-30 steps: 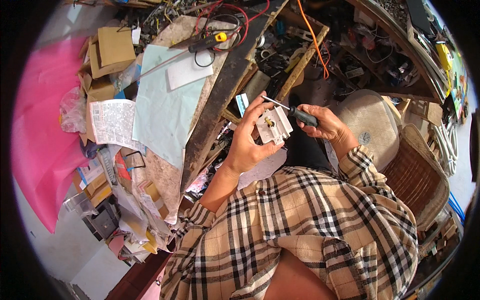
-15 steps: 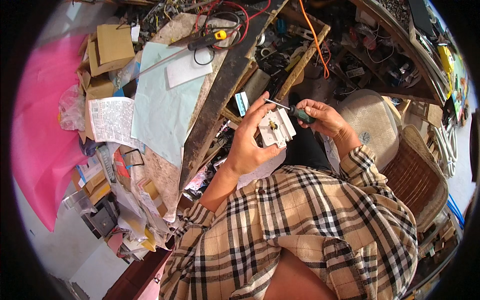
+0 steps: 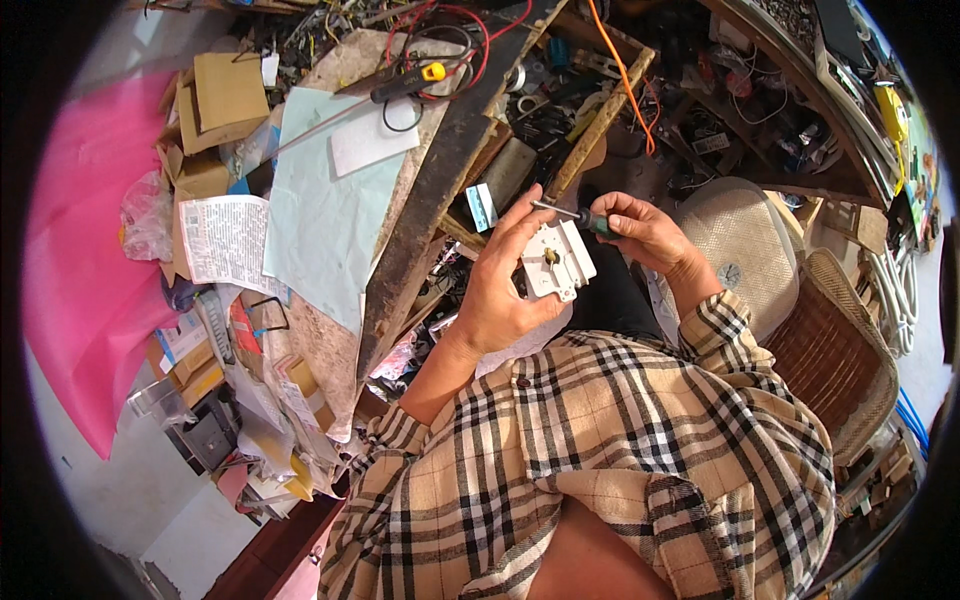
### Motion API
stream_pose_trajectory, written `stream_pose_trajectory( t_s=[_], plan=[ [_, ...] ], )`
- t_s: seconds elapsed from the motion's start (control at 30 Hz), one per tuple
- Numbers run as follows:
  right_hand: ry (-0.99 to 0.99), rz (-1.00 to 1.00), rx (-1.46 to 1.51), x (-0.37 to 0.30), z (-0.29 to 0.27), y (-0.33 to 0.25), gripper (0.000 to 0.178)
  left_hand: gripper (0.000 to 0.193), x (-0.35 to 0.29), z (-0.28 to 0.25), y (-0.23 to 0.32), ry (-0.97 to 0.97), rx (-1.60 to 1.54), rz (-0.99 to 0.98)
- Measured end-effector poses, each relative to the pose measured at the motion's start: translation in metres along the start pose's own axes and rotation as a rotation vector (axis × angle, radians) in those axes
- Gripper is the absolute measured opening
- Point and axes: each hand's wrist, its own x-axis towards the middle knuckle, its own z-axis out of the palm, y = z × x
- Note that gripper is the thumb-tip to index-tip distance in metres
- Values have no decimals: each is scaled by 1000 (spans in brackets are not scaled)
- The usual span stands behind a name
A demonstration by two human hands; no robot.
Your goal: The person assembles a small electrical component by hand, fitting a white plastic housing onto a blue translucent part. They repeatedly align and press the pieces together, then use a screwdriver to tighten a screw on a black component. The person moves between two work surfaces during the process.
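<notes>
My left hand [image 3: 490, 298] grips a white plastic housing [image 3: 574, 260] by its left side, thumb at the near edge and fingers along the far edge. A small brass-coloured piece [image 3: 551, 257] sits in the middle of its face. Between the fingers and thumb of my right hand [image 3: 650, 238] is a screwdriver [image 3: 598, 223] with a dark green handle. Its metal shaft points left across the far edge of the housing, with the tip by my left fingertips. I cannot tell whether the tip touches the housing.
Beyond my hands, an open wooden drawer [image 3: 606, 112] is full of tools and parts. On the bench to the left lie light-blue paper [image 3: 318, 215], a white sheet [image 3: 372, 138] and a black-and-yellow tool [image 3: 408, 82] with wires. A woven chair [image 3: 735, 250] stands at the right.
The white housing has shifted slightly to the right and tilted a little in my left hand. My right fingers now cover more of the screwdriver handle.
</notes>
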Motion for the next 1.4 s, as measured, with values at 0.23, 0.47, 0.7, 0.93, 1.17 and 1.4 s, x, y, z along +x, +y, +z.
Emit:
stream_pose_trajectory(
  t_s=[0.23, 0.47, 0.7, 0.93, 1.17, 1.4],
  plan=[
    [22, -55, -157, 2, 6, 1, 33, 78, -1, -3, 5, 13, 20, 12],
    [104, -452, -1180, 5, 35, -5, 37, 76, -1, -6, 18, 48, 130, 28],
    [132, -523, -1084, 16, 45, 16, 46, 78, 1, 2, 34, 1, 172, 71],
    [150, -526, -1106, 22, 51, 23, 46, 78, 0, -2, 35, -35, 193, 66],
    [167, -613, -1192, 25, 53, 28, 55, 77, 0, 4, 39, -86, 215, 84],
    [119, -567, -1040, 29, 41, 37, 65, 83, 1, 10, 38, -171, 188, 75]
  ],
)
